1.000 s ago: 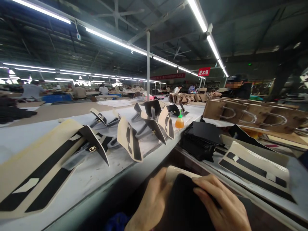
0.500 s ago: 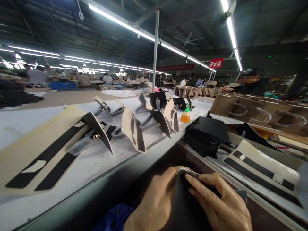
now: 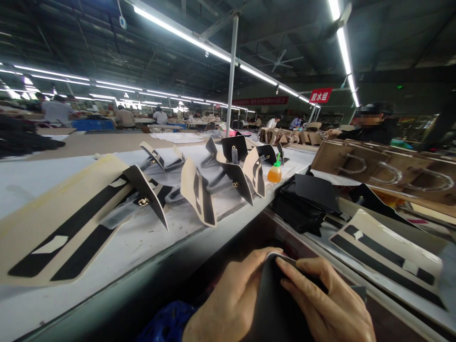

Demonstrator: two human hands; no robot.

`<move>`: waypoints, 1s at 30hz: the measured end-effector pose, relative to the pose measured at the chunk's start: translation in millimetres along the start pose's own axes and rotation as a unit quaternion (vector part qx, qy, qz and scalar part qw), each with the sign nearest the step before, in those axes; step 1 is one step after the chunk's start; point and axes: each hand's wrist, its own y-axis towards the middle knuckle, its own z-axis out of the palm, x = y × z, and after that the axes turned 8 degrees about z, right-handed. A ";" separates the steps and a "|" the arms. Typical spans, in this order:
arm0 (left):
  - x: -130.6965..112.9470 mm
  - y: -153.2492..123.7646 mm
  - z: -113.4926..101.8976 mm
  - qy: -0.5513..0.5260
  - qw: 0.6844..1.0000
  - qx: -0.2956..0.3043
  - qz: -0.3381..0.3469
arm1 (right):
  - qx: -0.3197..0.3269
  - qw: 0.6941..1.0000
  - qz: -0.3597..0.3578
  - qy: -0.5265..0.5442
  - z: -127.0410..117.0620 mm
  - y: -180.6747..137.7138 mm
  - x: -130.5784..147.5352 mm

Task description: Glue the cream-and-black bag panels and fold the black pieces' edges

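A black leather piece [image 3: 276, 304] with a pale edge stands between my hands at the bottom of the head view. My left hand [image 3: 231, 297] grips its left side, the thumb and fingers closed along the top edge. From the right, my right hand [image 3: 322, 299] presses its fingertips against the black face near the folded top corner. Both hands are closed on the same piece. Its lower part runs out of the picture, and its far side is hidden behind my fingers.
Beige and black panels [image 3: 197, 192] with gold clasps stand on the white table [image 3: 171, 247]. Near its edge is a bottle of amber liquid [image 3: 274, 173]. Right, a stack of black pieces [image 3: 306, 199] and another panel [image 3: 388, 251] lie beside brown bags [image 3: 384, 166]. A co-worker [image 3: 372, 126] stands behind.
Hardly anything differs. My left hand's fingertips have shifted slightly along the top edge of the leather piece, and the view has tilted a little. Both hands keep their hold.
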 end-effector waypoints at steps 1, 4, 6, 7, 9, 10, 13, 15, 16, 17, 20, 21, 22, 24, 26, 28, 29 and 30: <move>-1.5 0.1 -0.9 -0.002 1.000 0.002 -0.005 | 0.001 1.000 0.000 0.001 -0.8 0.0 0.4; -7.4 1.7 -2.9 -0.061 0.998 0.010 -0.018 | 0.005 1.000 0.000 0.005 -2.6 -0.6 2.0; -9.5 2.7 -3.7 -0.081 0.997 0.001 0.003 | 0.003 1.000 -0.002 0.010 -3.1 -1.1 3.0; -9.5 2.9 -4.0 -0.079 0.997 0.001 0.013 | 0.003 1.000 -0.005 0.012 -3.1 -1.2 3.4; -7.5 3.0 -4.3 -0.041 0.999 0.000 0.018 | 0.003 1.000 -0.006 0.013 -2.5 -1.2 4.0; -5.9 3.0 -4.3 -0.010 1.000 0.000 0.016 | 0.003 1.000 -0.005 0.011 -2.0 -1.1 4.2; -1.0 3.1 -3.4 0.084 0.996 -0.013 0.017 | 0.001 1.000 -0.008 0.012 -0.1 -0.5 4.8; 0.9 3.5 -2.8 0.128 0.991 -0.017 0.022 | -0.001 1.000 -0.005 0.018 0.7 0.1 5.3; 1.2 3.9 -2.6 0.148 0.989 -0.020 0.022 | -0.003 1.000 -0.004 0.020 0.9 0.6 5.6; 1.1 4.4 -2.5 0.164 0.986 -0.022 0.024 | -0.005 1.000 -0.003 0.023 1.0 1.2 6.0; -0.7 6.5 -1.8 0.199 0.979 -0.023 0.035 | -0.004 0.999 0.005 0.038 1.2 3.7 7.8; -1.3 7.1 -1.4 0.201 0.979 -0.019 0.039 | -0.005 0.999 0.009 0.046 1.4 4.6 8.6; -1.4 7.6 -0.9 0.197 0.979 -0.017 0.042 | -0.005 0.998 0.014 0.054 1.6 5.5 9.4; 0.0 7.1 0.2 0.180 0.982 -0.018 0.050 | -0.004 0.998 0.019 0.063 2.0 6.8 11.0; 3.7 4.3 0.4 0.173 0.982 -0.034 0.063 | -0.008 0.998 0.032 0.054 1.8 6.7 12.2; 8.5 -0.1 -1.0 0.191 0.977 -0.067 0.068 | -0.037 0.996 0.066 0.038 0.4 5.0 13.2; 10.8 -2.3 -2.2 0.198 0.974 -0.080 0.072 | -0.056 0.994 0.090 0.034 -0.7 3.8 13.9; 12.7 -4.3 -3.6 0.202 0.972 -0.089 0.078 | -0.072 0.990 0.115 0.035 -1.9 2.5 14.7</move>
